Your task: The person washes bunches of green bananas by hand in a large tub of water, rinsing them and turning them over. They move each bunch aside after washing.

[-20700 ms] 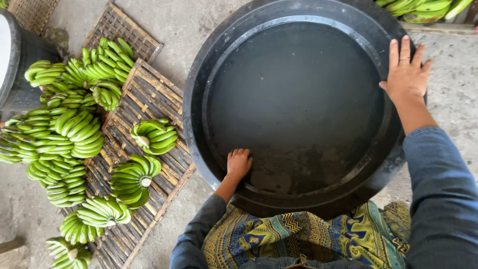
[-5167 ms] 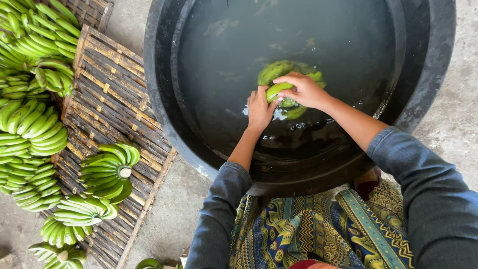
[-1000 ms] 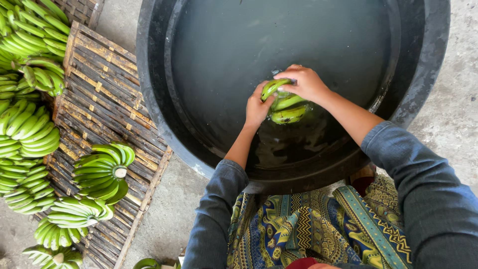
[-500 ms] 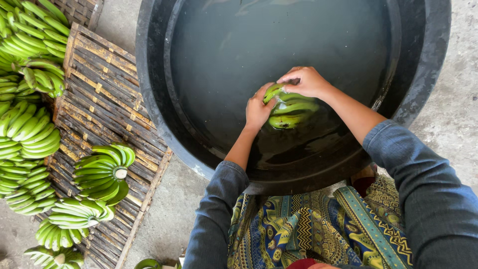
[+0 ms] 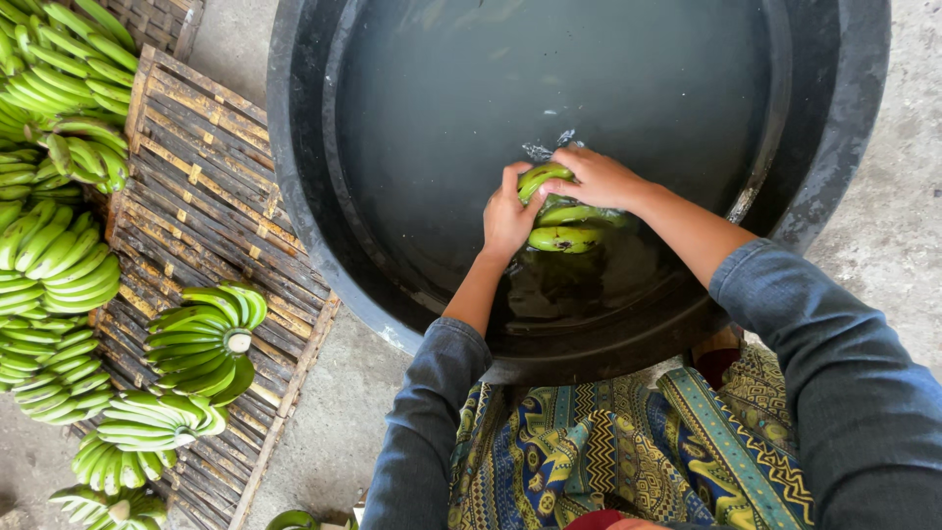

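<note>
A bunch of green bananas [image 5: 563, 224] lies half under the water of a large black round tub [image 5: 304, 211]. My left hand [image 5: 508, 214] grips the bunch's left side. From above and the right, my right hand [image 5: 595, 177] closes over its top. Both wrists are at the water's surface, and small ripples show around the fingers. The lower bananas are dim under the dark water.
Slatted wooden pallets [image 5: 211, 157] lie on the concrete floor left of the tub, with several green banana bunches [image 5: 201, 339] stacked along their left side. A patterned blue and yellow cloth [image 5: 589, 451] covers my lap below the tub's near rim.
Over the last second both hands have turned and rubbed the bunch in the water. Much earlier they rested on the tub's rim with no bananas in it.
</note>
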